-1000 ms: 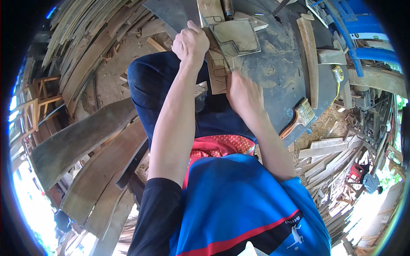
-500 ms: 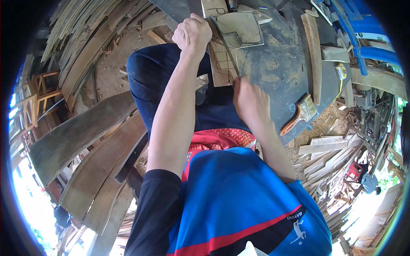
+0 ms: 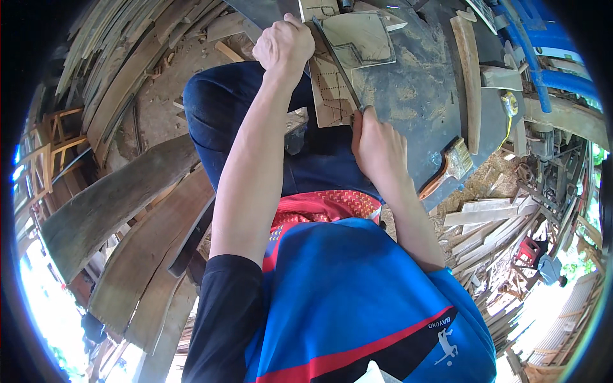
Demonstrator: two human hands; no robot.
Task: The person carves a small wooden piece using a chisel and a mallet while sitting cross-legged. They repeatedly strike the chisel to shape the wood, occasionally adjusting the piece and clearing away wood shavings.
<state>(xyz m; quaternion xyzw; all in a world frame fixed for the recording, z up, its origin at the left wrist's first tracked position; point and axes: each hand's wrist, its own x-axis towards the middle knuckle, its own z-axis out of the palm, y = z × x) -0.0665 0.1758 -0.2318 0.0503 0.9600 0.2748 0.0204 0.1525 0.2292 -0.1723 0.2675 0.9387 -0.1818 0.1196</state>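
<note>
Two hands at the wooden workpiece [image 3: 333,96], which lies at the near edge of the dark workbench [image 3: 421,102], above the knee. I see the left hand [image 3: 284,45] fisted over its far end, around the tip of a thin dark blade [image 3: 338,64]. The right hand [image 3: 378,143] is closed on the blade's near end. A cut wooden panel [image 3: 357,38] sits just beyond; a paintbrush [image 3: 450,167] lies to the right on the bench.
</note>
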